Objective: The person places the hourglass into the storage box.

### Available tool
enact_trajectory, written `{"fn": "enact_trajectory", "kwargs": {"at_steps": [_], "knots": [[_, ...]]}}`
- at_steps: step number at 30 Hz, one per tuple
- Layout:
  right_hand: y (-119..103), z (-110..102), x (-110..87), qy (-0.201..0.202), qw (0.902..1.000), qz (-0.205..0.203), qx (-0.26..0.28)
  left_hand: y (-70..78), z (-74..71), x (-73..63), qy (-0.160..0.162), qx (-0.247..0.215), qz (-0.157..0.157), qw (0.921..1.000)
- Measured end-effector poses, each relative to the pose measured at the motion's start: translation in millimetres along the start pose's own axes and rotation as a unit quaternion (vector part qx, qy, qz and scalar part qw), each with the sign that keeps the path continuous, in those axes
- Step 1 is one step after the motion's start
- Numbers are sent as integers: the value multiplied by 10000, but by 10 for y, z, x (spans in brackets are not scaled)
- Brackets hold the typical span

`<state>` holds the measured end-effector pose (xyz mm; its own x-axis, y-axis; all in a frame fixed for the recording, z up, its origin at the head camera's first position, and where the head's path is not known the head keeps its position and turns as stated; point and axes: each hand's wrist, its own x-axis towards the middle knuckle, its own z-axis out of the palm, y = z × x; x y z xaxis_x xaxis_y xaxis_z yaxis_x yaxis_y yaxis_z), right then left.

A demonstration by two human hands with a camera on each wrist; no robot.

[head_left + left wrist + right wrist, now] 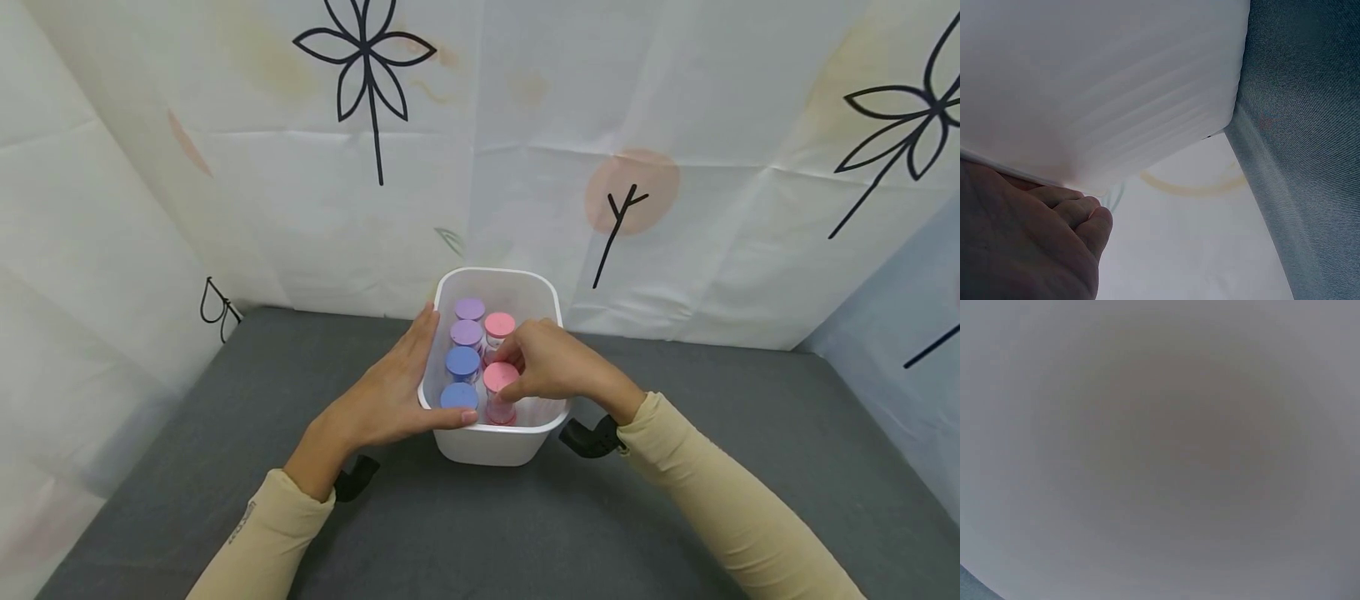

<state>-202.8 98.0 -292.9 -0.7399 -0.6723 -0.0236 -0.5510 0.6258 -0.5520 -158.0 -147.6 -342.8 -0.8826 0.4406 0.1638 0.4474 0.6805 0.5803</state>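
Note:
A white plastic bin [491, 447] holds several small clear jars with coloured lids. My left hand [386, 396] grips its left side and near corner, thumb across the near rim and fingers along the side rim; the left wrist view shows the fingers [1094, 228] bent at the rim. Inside the bin, my right hand [551, 362] pinches the near pink-lidded jar [501, 408] between thumb and fingers. Behind it stands another pink-lidded jar [499, 325], partly hidden by the fingers. To the left run blue-lidded jars [462, 362] and purple-lidded jars [467, 333].
Under the bin is a dark grey table [600, 517]. A white patterned cloth [525, 208] hangs close behind the bin, and more cloth lines both sides. Only a blurred white surface [1166, 456] fills most of the right wrist view.

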Motion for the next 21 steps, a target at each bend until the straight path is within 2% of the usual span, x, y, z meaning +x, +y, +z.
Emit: {"fn": "enact_trajectory", "kwargs": {"at_steps": [10,21], "knots": [[-9,19,-13,215,9995,-53,-226,-5,-3,1,1,-30,43,10000],[-25,67,-1,215,9986,-63,-475,5,-9,0,-3,-45,25,10000]]}}
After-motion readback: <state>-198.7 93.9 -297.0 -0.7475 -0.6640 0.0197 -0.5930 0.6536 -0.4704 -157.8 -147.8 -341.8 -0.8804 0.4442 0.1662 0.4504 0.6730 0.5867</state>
